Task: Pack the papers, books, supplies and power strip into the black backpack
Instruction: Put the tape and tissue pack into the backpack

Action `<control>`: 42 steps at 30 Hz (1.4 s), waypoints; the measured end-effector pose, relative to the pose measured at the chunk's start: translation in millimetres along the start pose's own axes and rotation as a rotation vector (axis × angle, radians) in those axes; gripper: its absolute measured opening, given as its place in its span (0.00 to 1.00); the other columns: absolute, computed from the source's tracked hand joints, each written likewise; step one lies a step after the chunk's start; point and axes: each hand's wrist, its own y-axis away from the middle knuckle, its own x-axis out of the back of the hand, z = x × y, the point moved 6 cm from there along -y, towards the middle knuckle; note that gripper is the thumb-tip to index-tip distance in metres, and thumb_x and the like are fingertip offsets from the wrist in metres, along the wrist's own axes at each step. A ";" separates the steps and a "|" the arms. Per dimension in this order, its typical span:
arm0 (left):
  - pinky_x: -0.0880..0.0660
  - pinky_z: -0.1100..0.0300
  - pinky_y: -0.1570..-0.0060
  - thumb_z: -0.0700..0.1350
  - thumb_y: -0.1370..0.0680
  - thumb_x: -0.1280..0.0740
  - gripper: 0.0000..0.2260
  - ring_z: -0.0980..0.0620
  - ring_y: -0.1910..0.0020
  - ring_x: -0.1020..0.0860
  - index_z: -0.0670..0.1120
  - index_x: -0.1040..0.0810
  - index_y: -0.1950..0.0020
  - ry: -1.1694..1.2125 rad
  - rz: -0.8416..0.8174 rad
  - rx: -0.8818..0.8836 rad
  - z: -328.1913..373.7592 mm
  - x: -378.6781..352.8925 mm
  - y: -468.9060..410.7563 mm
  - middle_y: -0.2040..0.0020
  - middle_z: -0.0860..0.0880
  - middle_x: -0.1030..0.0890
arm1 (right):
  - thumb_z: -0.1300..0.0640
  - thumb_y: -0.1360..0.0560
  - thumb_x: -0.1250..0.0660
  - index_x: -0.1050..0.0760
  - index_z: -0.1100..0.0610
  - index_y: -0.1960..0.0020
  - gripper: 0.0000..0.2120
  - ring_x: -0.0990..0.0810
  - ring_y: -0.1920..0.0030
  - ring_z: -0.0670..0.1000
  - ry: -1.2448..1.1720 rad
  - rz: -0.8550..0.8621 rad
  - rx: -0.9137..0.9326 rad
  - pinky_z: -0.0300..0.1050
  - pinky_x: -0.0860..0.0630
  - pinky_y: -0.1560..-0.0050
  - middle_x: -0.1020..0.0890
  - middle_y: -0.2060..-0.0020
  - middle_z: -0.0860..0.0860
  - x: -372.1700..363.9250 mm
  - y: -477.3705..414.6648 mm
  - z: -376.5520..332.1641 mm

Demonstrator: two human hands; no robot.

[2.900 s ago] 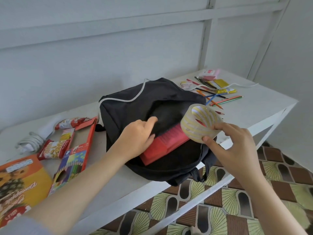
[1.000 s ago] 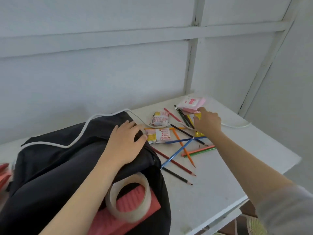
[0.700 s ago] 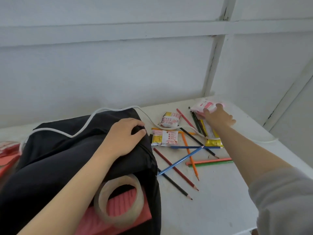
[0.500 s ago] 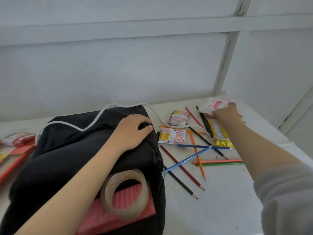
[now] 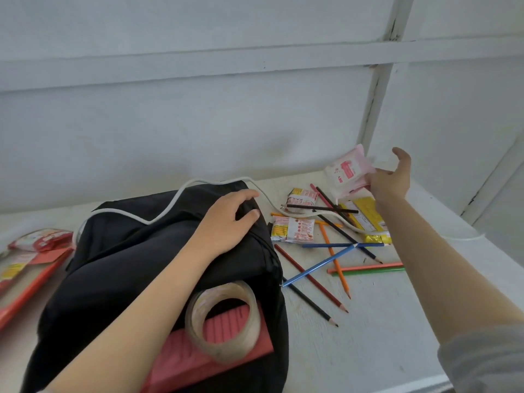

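Note:
The black backpack [image 5: 136, 265] lies on the white table [image 5: 368, 336]. A clear tape roll [image 5: 224, 321] sits at its open mouth on a pink book [image 5: 215, 350]. My left hand [image 5: 226, 222] grips the top flap of the backpack. My right hand [image 5: 391, 180] holds a pink-and-white packet [image 5: 347, 171] lifted above the table at the far right. Several coloured pencils [image 5: 326, 262] lie scattered between the backpack and my right arm. A white cord [image 5: 170, 202] runs over the backpack and across the pencils.
Small yellow-and-red sachets [image 5: 293, 229] and a yellow pack [image 5: 365, 214] lie among the pencils. A red pencil box [image 5: 22, 285] and a red packet [image 5: 42, 239] lie at the left edge. A grey-white wall stands close behind the table.
The tape roll went from my right hand onto the pink book in the backpack. My right hand then reached to the far right, took the pink packet and lifted it off the table.

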 end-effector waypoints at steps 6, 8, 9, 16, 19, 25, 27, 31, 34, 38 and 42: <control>0.34 0.68 0.41 0.53 0.22 0.38 0.23 0.59 0.40 0.26 0.65 0.43 0.31 0.613 0.161 0.060 -0.8 19.3 7.6 0.35 0.48 0.27 | 0.77 0.28 0.40 0.39 0.47 0.30 0.35 0.18 0.63 0.50 -0.304 -0.325 -0.024 0.42 0.19 0.62 0.22 0.59 0.58 -0.3 74.4 -38.2; 0.28 0.61 0.42 0.59 0.24 0.38 0.23 0.52 0.44 0.21 0.66 0.44 0.32 0.812 0.187 0.059 -1.6 25.4 9.5 0.41 0.45 0.24 | 0.76 0.27 0.39 0.37 0.48 0.32 0.33 0.18 0.65 0.50 -0.352 -0.452 -0.064 0.45 0.18 0.61 0.21 0.59 0.59 -7.0 104.4 -39.5; 0.24 0.59 0.46 0.60 0.24 0.38 0.23 0.49 0.47 0.19 0.65 0.43 0.32 0.913 0.182 0.079 -4.0 26.2 10.3 0.43 0.43 0.23 | 0.76 0.27 0.39 0.36 0.47 0.33 0.32 0.18 0.66 0.50 -0.379 -0.504 -0.095 0.44 0.18 0.62 0.20 0.59 0.58 -10.7 118.3 -36.9; 0.22 0.57 0.62 0.38 0.23 0.36 0.23 0.48 0.57 0.19 0.55 0.37 0.31 1.105 0.166 0.200 -15.3 23.9 24.5 0.58 0.46 0.19 | 0.70 0.25 0.37 0.33 0.47 0.32 0.27 0.19 0.61 0.52 -0.428 -0.598 -0.112 0.48 0.19 0.55 0.20 0.58 0.59 -28.1 187.8 -11.7; 0.22 0.58 0.65 0.32 0.24 0.37 0.23 0.49 0.58 0.20 0.55 0.34 0.36 1.162 0.197 0.226 -22.8 26.7 28.0 0.59 0.46 0.20 | 0.64 0.22 0.38 0.35 0.43 0.31 0.25 0.17 0.57 0.53 -0.393 -0.670 -0.063 0.49 0.20 0.53 0.17 0.57 0.53 -31.9 211.6 -15.1; 0.23 0.64 0.63 0.35 0.22 0.38 0.19 0.52 0.52 0.21 0.50 0.37 0.35 1.039 0.221 0.192 -15.3 33.6 41.2 0.54 0.45 0.20 | 0.70 0.25 0.37 0.27 0.47 0.38 0.22 0.17 0.58 0.50 -0.295 -0.659 -0.019 0.45 0.20 0.61 0.19 0.48 0.55 -32.7 236.8 -25.7; 0.23 0.65 0.60 0.35 0.21 0.39 0.20 0.57 0.53 0.21 0.51 0.40 0.34 0.948 0.212 0.103 -10.5 41.0 48.4 0.49 0.45 0.23 | 0.70 0.25 0.37 0.27 0.51 0.37 0.21 0.16 0.55 0.52 -0.367 -0.627 -0.054 0.46 0.20 0.61 0.18 0.48 0.51 -30.5 239.4 -22.4; 0.27 0.66 0.47 0.39 0.23 0.35 0.27 0.60 0.46 0.24 0.56 0.45 0.32 0.537 0.172 -0.182 -9.2 60.4 82.0 0.38 0.53 0.29 | 0.69 0.25 0.38 0.27 0.54 0.38 0.19 0.17 0.51 0.55 -0.495 -0.608 -0.113 0.48 0.19 0.60 0.19 0.43 0.55 -27.4 251.0 -18.9; 0.34 0.68 0.38 0.50 0.26 0.34 0.26 0.59 0.38 0.29 0.53 0.40 0.31 0.092 0.121 -0.397 -21.2 73.9 119.6 0.35 0.56 0.31 | 0.69 0.25 0.38 0.26 0.53 0.41 0.17 0.17 0.55 0.53 -0.538 -0.598 -0.129 0.46 0.19 0.63 0.18 0.46 0.54 -25.3 265.9 -19.4; 0.26 0.58 0.45 0.40 0.25 0.35 0.13 0.49 0.48 0.22 0.45 0.27 0.41 -0.385 0.170 -0.787 -42.8 91.5 163.6 0.48 0.45 0.20 | 0.69 0.27 0.38 0.26 0.54 0.42 0.17 0.16 0.55 0.52 -0.558 -0.623 -0.129 0.44 0.20 0.66 0.17 0.48 0.53 -24.3 290.2 -20.5; 0.25 0.53 0.43 0.38 0.23 0.37 0.15 0.45 0.43 0.22 0.46 0.24 0.38 -0.564 0.110 -0.847 -72.2 104.2 179.1 0.44 0.42 0.20 | 0.67 0.27 0.38 0.24 0.54 0.43 0.16 0.17 0.53 0.51 -0.539 -0.650 -0.114 0.45 0.19 0.64 0.19 0.45 0.53 -27.3 315.2 -19.7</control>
